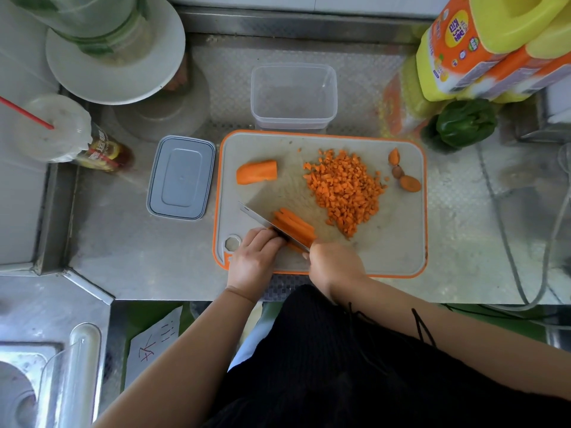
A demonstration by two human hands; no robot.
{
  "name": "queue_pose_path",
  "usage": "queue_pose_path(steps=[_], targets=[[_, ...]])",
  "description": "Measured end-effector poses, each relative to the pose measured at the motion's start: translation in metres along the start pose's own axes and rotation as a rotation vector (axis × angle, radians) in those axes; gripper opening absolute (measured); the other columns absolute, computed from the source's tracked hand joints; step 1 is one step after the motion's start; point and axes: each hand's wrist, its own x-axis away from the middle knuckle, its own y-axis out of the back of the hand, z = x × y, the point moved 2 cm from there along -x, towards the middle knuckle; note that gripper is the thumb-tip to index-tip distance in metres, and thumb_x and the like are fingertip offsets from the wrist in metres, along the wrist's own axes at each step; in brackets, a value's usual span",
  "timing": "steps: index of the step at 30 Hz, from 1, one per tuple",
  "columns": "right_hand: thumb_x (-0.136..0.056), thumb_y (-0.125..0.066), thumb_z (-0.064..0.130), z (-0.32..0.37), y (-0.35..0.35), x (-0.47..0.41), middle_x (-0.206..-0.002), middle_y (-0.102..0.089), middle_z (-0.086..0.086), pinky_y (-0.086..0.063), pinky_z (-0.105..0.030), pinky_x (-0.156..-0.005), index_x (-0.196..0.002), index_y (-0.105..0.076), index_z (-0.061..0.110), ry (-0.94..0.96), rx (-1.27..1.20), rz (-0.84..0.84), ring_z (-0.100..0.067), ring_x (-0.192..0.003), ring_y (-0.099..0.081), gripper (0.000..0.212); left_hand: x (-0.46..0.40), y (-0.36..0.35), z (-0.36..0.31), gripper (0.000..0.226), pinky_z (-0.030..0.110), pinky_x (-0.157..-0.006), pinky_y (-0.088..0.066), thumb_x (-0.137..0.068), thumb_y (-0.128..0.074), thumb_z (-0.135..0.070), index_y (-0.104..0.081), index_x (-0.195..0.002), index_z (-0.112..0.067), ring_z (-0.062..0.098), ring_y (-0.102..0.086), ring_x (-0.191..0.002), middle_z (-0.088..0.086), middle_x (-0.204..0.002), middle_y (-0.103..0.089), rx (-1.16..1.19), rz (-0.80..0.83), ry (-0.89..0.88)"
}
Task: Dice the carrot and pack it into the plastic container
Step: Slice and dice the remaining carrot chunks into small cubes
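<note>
On the orange-rimmed cutting board (pixel 398 242) lies a bundle of carrot sticks (pixel 295 225). My left hand (pixel 255 257) holds their near end with curled fingers. My right hand (pixel 335 264) grips the handle of a knife (pixel 262 220), whose blade lies across the sticks beside my left fingertips. A pile of diced carrot (pixel 344 188) sits mid-board, and an uncut carrot chunk (pixel 256 172) lies at the board's far left. Carrot end scraps (pixel 404 174) lie at the far right. Behind the board stands the clear plastic container (pixel 293 97), with nothing in it.
The container's grey lid (pixel 181 177) lies left of the board. A green pepper (pixel 466 123) and yellow bottles (pixel 494 44) stand far right. A cup with a red straw (pixel 52 128), a sauce bottle (pixel 105 152) and stacked plates (pixel 117 54) stand far left. A sink (pixel 31 381) is near left.
</note>
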Motion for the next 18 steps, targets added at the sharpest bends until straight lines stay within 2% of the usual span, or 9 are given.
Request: queue_pose_path(steps=[5, 10, 14, 18], targets=[[-0.096, -0.049, 0.012, 0.004, -0.005, -0.001, -0.088, -0.062, -0.008, -0.043, -0.033, -0.061, -0.102, -0.055, 0.007, 0.009, 0.004, -0.051, -0.028, -0.078, -0.062, 0.010, 0.001, 0.001, 0.003, 0.015, 0.036, -0.081, -0.052, -0.082, -0.069, 0.004, -0.073, -0.094, -0.004, 0.027, -0.057, -0.096, 0.010, -0.098, -0.068, -0.009, 0.003, -0.019], [-0.097, -0.047, 0.009, -0.007, -0.008, 0.002, -0.066, -0.045, 0.000, -0.033, -0.028, -0.049, -0.090, -0.054, 0.010, 0.058, 0.001, -0.047, -0.022, -0.061, -0.049, 0.011, 0.003, 0.003, 0.001, 0.019, 0.037, -0.078, -0.052, -0.078, -0.071, 0.005, -0.072, -0.093, -0.005, 0.027, -0.056, -0.094, 0.009, -0.099, -0.065, -0.024, -0.022, -0.052], [-0.098, -0.045, 0.010, -0.021, -0.009, 0.008, -0.066, -0.047, -0.001, -0.037, -0.032, -0.052, -0.091, -0.056, 0.010, 0.034, 0.002, -0.021, -0.023, -0.064, -0.052, 0.013, 0.000, 0.003, -0.002, 0.016, 0.038, -0.071, -0.054, -0.079, -0.071, 0.003, -0.074, -0.092, -0.007, 0.026, -0.057, -0.093, 0.008, -0.098, -0.067, -0.044, -0.031, -0.043], [-0.096, -0.049, 0.009, -0.011, -0.007, 0.003, -0.063, -0.043, 0.001, -0.032, -0.029, -0.049, -0.090, -0.061, 0.007, 0.065, -0.003, -0.087, -0.023, -0.063, -0.052, 0.013, -0.002, 0.006, -0.007, 0.016, 0.038, -0.071, -0.055, -0.078, -0.072, 0.003, -0.074, -0.090, -0.007, 0.026, -0.057, -0.091, 0.009, -0.096, -0.068, -0.054, -0.025, -0.044]])
